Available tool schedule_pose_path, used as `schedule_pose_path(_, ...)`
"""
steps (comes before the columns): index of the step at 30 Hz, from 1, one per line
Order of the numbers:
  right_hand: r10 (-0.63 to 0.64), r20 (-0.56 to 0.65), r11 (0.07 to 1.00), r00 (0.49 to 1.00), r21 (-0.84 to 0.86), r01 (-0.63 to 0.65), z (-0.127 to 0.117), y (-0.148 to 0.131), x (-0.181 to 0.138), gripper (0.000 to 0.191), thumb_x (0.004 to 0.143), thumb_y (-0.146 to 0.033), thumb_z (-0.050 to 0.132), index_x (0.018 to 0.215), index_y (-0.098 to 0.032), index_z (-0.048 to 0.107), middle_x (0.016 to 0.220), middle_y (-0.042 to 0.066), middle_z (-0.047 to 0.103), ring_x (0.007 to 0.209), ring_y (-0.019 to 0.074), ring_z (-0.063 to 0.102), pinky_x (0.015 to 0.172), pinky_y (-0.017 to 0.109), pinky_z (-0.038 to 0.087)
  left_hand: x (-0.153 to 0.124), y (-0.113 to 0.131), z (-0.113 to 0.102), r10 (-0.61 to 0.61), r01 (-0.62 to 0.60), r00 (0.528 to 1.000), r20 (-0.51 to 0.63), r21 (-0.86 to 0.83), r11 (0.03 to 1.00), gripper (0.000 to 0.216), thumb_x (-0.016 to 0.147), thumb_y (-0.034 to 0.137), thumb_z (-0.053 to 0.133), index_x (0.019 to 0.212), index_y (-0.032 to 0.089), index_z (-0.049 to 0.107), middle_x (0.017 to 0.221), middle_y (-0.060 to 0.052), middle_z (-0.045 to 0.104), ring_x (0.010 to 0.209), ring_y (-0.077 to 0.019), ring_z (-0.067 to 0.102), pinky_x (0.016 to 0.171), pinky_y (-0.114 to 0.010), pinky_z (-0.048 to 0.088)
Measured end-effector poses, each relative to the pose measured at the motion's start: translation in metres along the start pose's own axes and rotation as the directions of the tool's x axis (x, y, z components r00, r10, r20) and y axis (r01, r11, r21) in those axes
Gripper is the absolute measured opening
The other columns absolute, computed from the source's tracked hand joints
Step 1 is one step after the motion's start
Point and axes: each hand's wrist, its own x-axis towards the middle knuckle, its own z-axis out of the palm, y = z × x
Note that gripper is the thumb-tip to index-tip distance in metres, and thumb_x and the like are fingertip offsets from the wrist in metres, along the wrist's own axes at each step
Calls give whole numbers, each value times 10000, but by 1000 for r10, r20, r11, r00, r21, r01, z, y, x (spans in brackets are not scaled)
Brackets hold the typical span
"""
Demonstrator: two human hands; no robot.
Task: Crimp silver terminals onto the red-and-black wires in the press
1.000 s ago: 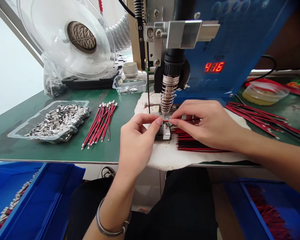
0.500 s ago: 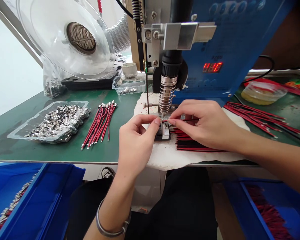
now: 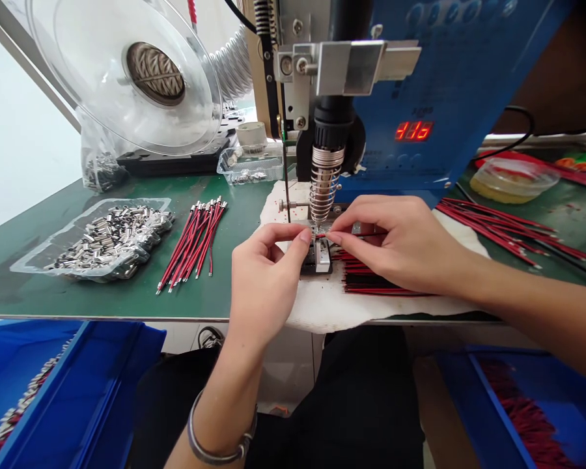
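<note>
Under the spring-wrapped soldering tip [image 3: 326, 185] my two hands meet over a small metal fixture [image 3: 322, 259]. My right hand [image 3: 400, 241] pinches a red and black wire [image 3: 379, 234] between thumb and fingertips, its end pointing left beneath the tip. From the left, my left hand [image 3: 268, 280] presses thumb and forefinger together at the fixture; whatever they grip is hidden by the fingers. Several red and black wires [image 3: 371, 283] lie under my right hand on a white cloth [image 3: 312, 312].
To the left stand a clear tray of metal connectors [image 3: 17, 266] and a bundle of wires with connectors [image 3: 193, 244]. A blue machine [image 3: 459, 85] rises behind my hands. More wires [image 3: 502, 231] lie right, near a round plastic tub [image 3: 515, 179]. Blue bins [image 3: 102, 391] flank my legs.
Both hands hold nearly the same pose at the fixture. The red digits on the machine's display look different. The whole view has shifted very slightly.
</note>
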Motion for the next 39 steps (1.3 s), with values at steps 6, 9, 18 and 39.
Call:
schedule_pose_path(6,20,-1,1000,1000,-4,-20,0,0,0,136,984,-264,684,891,-226,776,814,15,748,595,150,584,628,331,458,0,0,0,-2,2,1000,-3,-2,1000,189,869,393,856,890,209,816,919,-55,790,777,-184,688,584,-268,467)
schedule_pose_path(9,13,-2,1000,1000,0,-13,0,0,0,136,983,-262,685,895,-225,782,805,14,742,603,150,589,613,322,445,0,-1,1,-2,2,1000,7,-10,1000,190,877,391,847,896,206,809,913,-59,790,789,-193,701,592,-269,486)
schedule_pose_path(18,-6,0,1000,1000,-2,6,0,0,1,138,978,-246,681,897,-213,789,805,14,737,601,146,576,607,317,421,1,0,1,-4,4,1000,-1,-4,1000,150,869,357,849,874,211,812,911,-55,789,793,-186,690,589,-262,470)
schedule_pose_path(39,-45,-18,999,999,0,45,1,0,0,120,975,-206,696,900,-199,789,802,9,724,590,132,563,604,307,431,1,1,2,-16,16,1000,-2,-3,1000,136,876,349,831,854,216,813,846,-40,758,753,-159,662,614,-251,458)
